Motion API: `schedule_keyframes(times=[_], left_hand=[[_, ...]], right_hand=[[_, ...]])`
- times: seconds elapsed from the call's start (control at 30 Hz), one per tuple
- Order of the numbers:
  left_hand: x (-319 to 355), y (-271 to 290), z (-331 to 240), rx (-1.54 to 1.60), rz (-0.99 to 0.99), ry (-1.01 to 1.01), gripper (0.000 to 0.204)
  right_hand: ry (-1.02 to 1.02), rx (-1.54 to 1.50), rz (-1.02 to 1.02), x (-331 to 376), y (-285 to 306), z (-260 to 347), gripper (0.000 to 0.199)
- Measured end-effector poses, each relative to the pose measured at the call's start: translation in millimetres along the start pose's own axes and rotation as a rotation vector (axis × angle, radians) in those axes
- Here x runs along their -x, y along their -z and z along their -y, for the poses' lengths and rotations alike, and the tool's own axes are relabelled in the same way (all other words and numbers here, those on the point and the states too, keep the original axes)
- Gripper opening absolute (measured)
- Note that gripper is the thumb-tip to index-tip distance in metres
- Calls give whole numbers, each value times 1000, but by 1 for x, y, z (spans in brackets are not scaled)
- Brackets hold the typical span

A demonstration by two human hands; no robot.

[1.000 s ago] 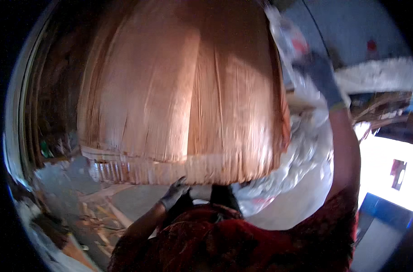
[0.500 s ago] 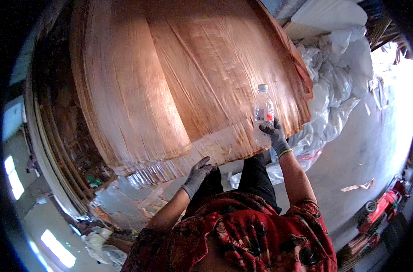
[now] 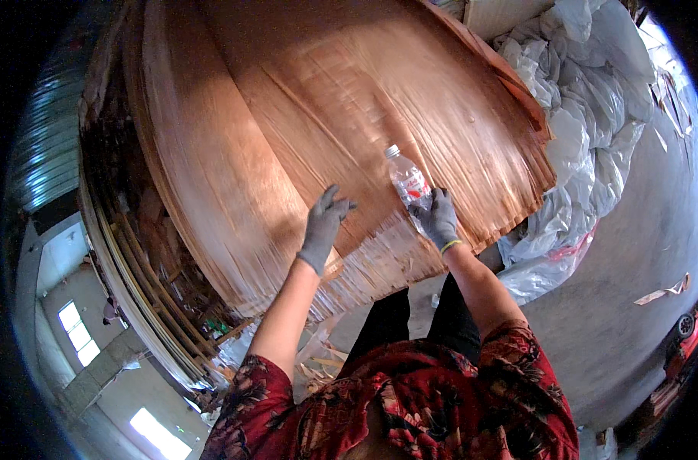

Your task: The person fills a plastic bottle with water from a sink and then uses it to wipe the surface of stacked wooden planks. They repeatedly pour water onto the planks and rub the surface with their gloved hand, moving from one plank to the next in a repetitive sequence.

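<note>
In my gloved right hand (image 3: 438, 219) is a clear plastic bottle (image 3: 408, 181) with a white cap and a red-and-white label. My fingers wrap its lower part, and it tilts with the cap toward the far left. My left hand (image 3: 325, 227), in a grey glove, is raised over the wood with its fingers apart and nothing in them. Beneath both hands lies a broad stack of thin reddish-brown wood veneer sheets (image 3: 303, 100), ragged along the near edge.
Crumpled translucent plastic sheeting (image 3: 586, 146) is heaped to the right of the stack. Curved wooden boards (image 3: 126, 268) and scraps border it on the left. A torn strip (image 3: 661, 290) lies on the grey floor (image 3: 594, 322), and a red vehicle-like object (image 3: 690, 333) stands at far right.
My left hand has lifted from near the front edge and moved forward over the veneer, fingers spreading. The bottle in my right hand has shifted left and tipped from upright. The view has turned somewhat.
</note>
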State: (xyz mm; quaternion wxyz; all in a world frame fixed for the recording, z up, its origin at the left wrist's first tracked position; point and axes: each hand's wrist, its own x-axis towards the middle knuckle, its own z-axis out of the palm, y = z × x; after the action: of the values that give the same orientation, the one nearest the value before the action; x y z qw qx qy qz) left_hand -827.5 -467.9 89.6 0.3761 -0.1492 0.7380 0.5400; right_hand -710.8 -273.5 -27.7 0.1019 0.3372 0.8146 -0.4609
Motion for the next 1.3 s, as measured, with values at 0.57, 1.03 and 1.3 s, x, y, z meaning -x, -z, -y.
schedule_keyframes(times=[0.57, 1.03, 1.3], left_hand=[[-49, 66, -60, -558, -380, -115, 34], [109, 282, -1, -24, -507, -80, 32], [45, 320, 113, -483, -651, 78, 39]], right_hand=[[847, 279, 475, 111, -11, 144, 55], [226, -197, 952, 150, 32, 108, 49], [917, 933, 525, 53, 89, 241, 64]])
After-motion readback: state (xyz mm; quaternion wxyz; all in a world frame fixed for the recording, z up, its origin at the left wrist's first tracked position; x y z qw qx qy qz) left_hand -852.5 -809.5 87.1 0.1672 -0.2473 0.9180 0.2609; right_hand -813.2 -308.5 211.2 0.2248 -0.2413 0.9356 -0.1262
